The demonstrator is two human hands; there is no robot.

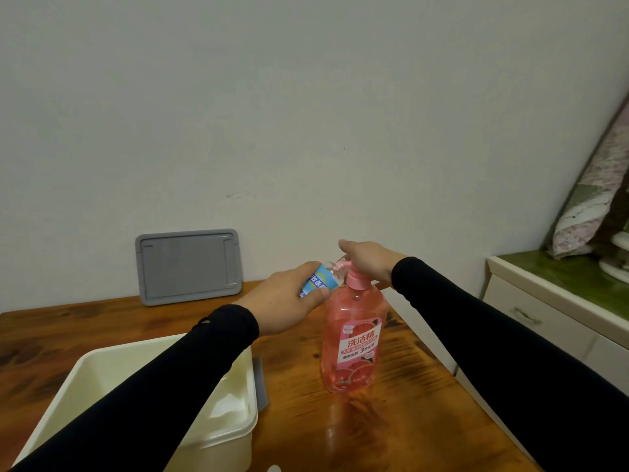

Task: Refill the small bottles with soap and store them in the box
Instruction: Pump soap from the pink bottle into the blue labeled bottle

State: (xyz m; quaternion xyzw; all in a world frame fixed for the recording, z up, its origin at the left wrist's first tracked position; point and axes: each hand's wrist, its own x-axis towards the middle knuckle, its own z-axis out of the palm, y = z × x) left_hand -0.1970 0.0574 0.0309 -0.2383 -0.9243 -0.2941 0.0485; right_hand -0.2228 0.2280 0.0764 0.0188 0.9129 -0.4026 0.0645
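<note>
A tall pink soap bottle (pixel 354 338) with a pink pump stands upright on the wooden table (pixel 391 420). My right hand (pixel 366 258) lies flat on top of the pump head, fingers straight. My left hand (pixel 289 303) grips a small clear bottle (pixel 321 279) with a blue label, tilted so its open mouth meets the pump nozzle. A cream plastic box (pixel 218 434) sits at the near left of the table, partly hidden by my left sleeve.
A grey lid (pixel 189 267) leans against the wall at the back of the table. A small white cap (pixel 274 469) shows at the bottom edge. To the right stands a white cabinet (pixel 544 311) with a green top and folded bedding.
</note>
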